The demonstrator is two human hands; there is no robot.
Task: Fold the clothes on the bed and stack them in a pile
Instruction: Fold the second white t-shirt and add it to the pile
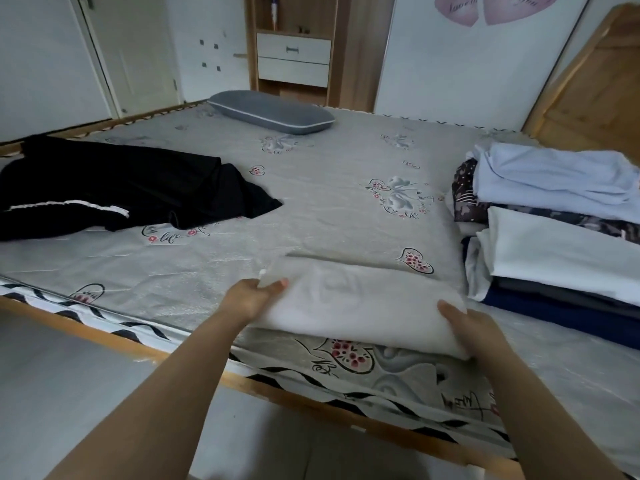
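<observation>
**Near the bed's edge, a folded white garment held at both ends**

At the near edge of the bed [214, 237], a folded white garment [360, 303] lies partly lifted between two hands. The left hand [251, 297] pinches its left end, thumb on top and the fingers tucked beneath the cloth. The right hand [467, 325] grips the right end, its fingers hidden under the fabric, so their spread cannot be told. Holding both ends likely keeps the folds from slipping while the piece is carried.

Just beside it on the right sits the pile [554, 237] of folded clothes, close enough that the garment probably goes on top with a short sideways move. A black garment [114, 188] lies unfolded, well apart on the left, apparently the next piece to fold. A grey pillow [272, 112] rests at the far side.
</observation>
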